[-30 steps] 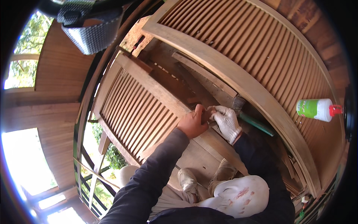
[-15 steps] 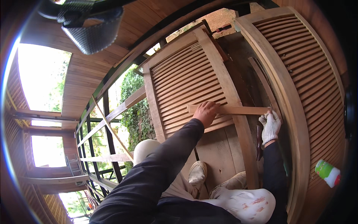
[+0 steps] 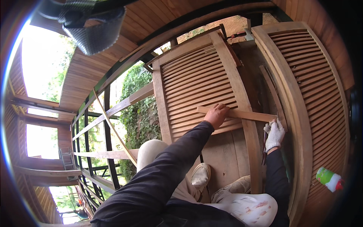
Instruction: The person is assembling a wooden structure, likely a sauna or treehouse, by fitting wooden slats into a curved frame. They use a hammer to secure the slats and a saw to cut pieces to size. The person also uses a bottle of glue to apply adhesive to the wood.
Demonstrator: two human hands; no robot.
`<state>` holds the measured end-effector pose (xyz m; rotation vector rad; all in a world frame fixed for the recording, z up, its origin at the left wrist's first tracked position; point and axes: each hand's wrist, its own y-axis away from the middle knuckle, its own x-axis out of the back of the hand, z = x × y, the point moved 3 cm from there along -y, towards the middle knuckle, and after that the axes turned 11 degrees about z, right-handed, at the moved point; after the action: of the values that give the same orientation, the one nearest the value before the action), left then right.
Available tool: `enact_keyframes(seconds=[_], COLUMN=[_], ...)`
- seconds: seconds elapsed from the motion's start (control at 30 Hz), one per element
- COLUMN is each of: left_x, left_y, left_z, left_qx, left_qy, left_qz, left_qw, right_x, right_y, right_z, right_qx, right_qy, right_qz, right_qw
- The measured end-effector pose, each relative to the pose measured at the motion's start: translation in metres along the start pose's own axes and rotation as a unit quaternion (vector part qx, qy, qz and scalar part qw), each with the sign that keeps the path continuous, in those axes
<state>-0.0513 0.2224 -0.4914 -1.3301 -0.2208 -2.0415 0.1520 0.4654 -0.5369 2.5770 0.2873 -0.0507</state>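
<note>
— What's closest to you there?

— The knees and pale shoes (image 3: 200, 176), then two dark sleeves reaching out. The left hand (image 3: 216, 115) is bare, its fingers closed down over a thin wooden strip (image 3: 245, 114), pinning it flat across the louvred door (image 3: 196, 87).

— And the other hand?

— The right hand (image 3: 274, 133) wears a white glove and is curled at the strip's right end, by the door's upright stile; whether it truly grips I cannot tell.

— Where does the strip lie?

— Crosswise over the lower slats, running from the left hand to the glove.

— Anything further out?

— A second louvred door (image 3: 314, 87) on the right, a green bottle with a red cap (image 3: 329, 179) lying on it, and greenery (image 3: 141, 109) beyond the frame.
</note>
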Motion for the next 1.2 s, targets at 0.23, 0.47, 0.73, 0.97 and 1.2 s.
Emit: enact_keyframes(seconds=[0.23,0.47,0.73,0.97,1.2], left_x=[0.0,0.006,0.015,-0.05,-0.072], left_y=[-0.012,-0.011,-0.012,-0.07,-0.1], left_z=[0.0,-0.008,0.016,0.129,0.107], left_qx=[-0.008,0.035,0.033,-0.086,-0.055], left_qy=[0.047,0.037,-0.059,0.035,0.022], left_qz=[-0.004,-0.013,-0.072,-0.076,-0.092], left_qw=[0.999,0.999,0.995,0.993,0.994], right_x=[0.01,0.008,0.049,0.091,0.108], right_y=[-0.015,-0.006,0.007,0.096,0.068], right_z=[0.001,-0.013,-0.03,-0.036,-0.012], right_qx=[-0.035,-0.059,0.163,0.435,0.338], right_qy=[-0.052,-0.047,0.085,0.459,0.406], right_qz=[-0.045,-0.139,-0.095,-0.101,-0.167], right_qw=[0.997,0.987,0.978,0.768,0.833])
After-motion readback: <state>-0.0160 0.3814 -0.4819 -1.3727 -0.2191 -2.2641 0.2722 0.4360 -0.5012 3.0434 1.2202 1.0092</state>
